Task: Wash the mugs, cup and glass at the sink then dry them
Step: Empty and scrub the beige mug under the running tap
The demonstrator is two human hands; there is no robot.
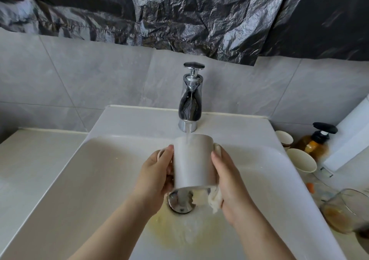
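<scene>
Under the tap [190,100], mug [192,164] mouth-down, tilted.

Grey marbled wall tiles [79,80] back the white counter [30,160], with crinkled black plastic sheeting [179,10] hung above.

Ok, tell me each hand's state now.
Left hand: closed, gripping the white mug at its handle.
Right hand: closed, holding a cloth against the mug.

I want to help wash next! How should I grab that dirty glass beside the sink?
Probably wrap a hand round the middle of the glass, coming from the sink side. It has no handle, its wall is smooth and round, and its open rim is on top, so pinching the rim could slip.
</scene>
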